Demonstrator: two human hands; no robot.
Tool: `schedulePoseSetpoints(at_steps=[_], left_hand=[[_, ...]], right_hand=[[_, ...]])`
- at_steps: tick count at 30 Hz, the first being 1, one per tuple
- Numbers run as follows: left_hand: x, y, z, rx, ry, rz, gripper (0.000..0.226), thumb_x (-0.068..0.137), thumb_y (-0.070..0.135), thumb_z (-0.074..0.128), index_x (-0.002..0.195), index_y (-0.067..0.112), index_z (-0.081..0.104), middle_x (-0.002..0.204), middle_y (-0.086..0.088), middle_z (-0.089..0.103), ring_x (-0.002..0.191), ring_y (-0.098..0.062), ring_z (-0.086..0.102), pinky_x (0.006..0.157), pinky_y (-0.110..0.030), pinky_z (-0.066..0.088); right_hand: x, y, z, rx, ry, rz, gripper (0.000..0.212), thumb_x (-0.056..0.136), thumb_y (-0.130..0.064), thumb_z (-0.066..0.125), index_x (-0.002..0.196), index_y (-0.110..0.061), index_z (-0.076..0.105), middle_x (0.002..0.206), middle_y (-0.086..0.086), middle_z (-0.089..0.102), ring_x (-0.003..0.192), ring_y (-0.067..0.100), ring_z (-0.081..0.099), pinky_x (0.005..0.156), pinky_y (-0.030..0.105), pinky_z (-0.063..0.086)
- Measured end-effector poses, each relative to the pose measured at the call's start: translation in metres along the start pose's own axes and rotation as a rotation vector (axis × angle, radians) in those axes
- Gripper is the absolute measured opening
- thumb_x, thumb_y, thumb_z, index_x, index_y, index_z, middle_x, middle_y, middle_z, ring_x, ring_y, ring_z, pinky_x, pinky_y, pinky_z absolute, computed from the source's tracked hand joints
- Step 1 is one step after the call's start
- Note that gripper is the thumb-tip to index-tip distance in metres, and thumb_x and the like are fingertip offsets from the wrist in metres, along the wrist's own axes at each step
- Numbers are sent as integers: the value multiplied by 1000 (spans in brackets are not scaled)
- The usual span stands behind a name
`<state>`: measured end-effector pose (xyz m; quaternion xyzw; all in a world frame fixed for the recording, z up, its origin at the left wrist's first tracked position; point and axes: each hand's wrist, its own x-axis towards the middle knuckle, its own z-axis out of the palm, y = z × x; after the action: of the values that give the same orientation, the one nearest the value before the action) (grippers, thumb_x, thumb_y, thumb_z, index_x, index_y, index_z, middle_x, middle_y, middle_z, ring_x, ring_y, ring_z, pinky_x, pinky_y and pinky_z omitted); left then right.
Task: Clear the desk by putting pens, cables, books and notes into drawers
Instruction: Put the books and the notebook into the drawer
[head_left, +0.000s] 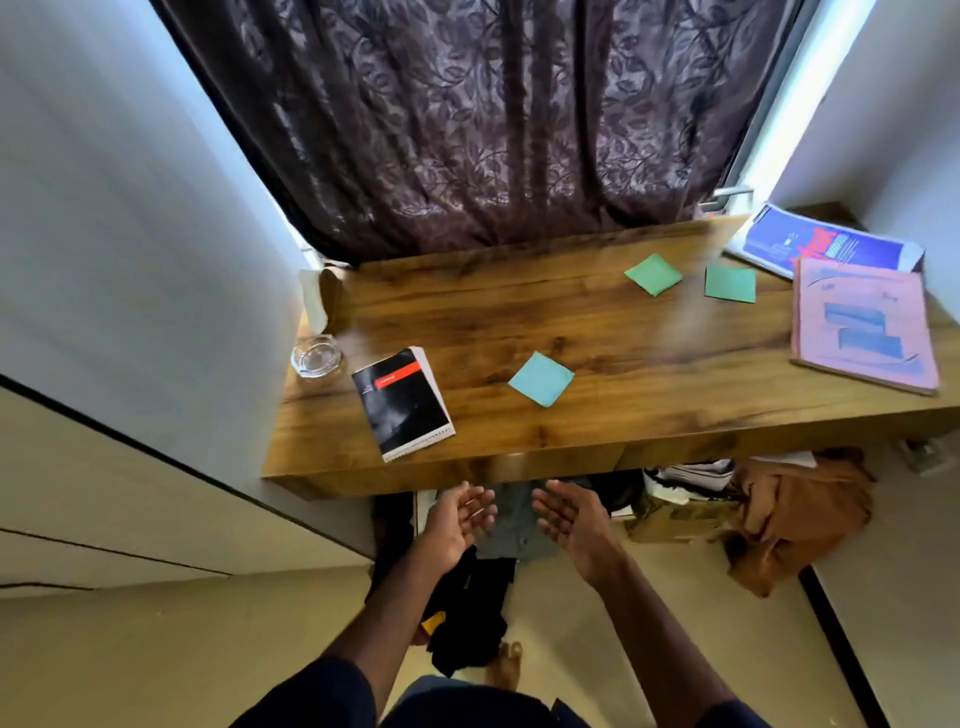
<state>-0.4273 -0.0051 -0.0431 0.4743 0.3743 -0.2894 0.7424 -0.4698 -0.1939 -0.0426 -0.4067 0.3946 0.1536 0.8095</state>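
Left hand (460, 519) and right hand (574, 519) hover palms-up, fingers loosely spread, before the desk (623, 332) (clutter (691, 499) beneath indistinct).

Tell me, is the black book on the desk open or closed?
Closed. The black book lies flat on the desk, its cover facing up, no pages spread.

Dark floral curtain (467, 119), white walls (104, 208)
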Motion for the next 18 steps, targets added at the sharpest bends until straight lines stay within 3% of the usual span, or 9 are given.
schedulePoseSetpoints(at_steps=[6, 11, 15, 18], left_hand=[[9, 28, -28, -74, -15, -25, 30, 104, 27, 51, 119, 3, 58, 108, -17, 69, 85, -28, 66, 83, -36, 53], [32, 35, -45, -220, 6, -70, 46, 103, 39, 51, 125, -1, 56, 123, -23, 65, 91, -32, 67, 88, -38, 54], [67, 35, -57, -372, 46, -106, 61, 101, 50, 50, 131, -3, 51, 128, -26, 60, 117, -38, 61, 109, -44, 46], [92, 35, -60, -483, 105, -115, 61, 102, 50, 45, 132, -3, 49, 132, -26, 54, 129, -38, 54, 114, -45, 42]], right_hand=[[9, 14, 29, 59, 27, -16, 40, 97, -22, 59, 129, 2, 61, 118, 19, 73, 118, 35, 66, 104, 45, 49], [32, 30, 32, 224, 57, 73, 52, 98, -32, 58, 139, -1, 50, 127, 20, 67, 118, 33, 64, 98, 41, 51], [65, 43, 33, 369, 103, 128, 71, 96, -47, 58, 146, -1, 42, 141, 23, 54, 128, 35, 55, 100, 43, 47], [90, 50, 35, 446, 140, 135, 81, 95, -57, 55, 148, 3, 39, 147, 25, 48, 135, 37, 48, 104, 44, 44]])
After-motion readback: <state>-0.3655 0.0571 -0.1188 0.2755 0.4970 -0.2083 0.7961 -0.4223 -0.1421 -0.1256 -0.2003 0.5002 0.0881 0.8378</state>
